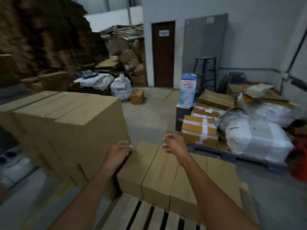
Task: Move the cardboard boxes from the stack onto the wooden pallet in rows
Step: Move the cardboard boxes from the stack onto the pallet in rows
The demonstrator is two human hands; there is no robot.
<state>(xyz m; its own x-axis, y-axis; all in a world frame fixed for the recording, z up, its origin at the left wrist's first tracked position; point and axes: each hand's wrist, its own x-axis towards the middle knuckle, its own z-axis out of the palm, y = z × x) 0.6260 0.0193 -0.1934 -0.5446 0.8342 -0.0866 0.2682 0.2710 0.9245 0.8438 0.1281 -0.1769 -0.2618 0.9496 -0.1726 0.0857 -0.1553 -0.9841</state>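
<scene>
Both hands empty above the pallet [126,211].
Left hand [120,149] and right hand [172,143] hover with fingers loosely curled, holding nothing. The row of boxes [166,176] lies side by side across the pallet's far part, with slats showing at the near edge. The stack [69,117] stands just beside the pallet's left edge and is taller than the row. The left hand is at the stack's near corner; can't tell if it touches. Frame is motion-blurred.
</scene>
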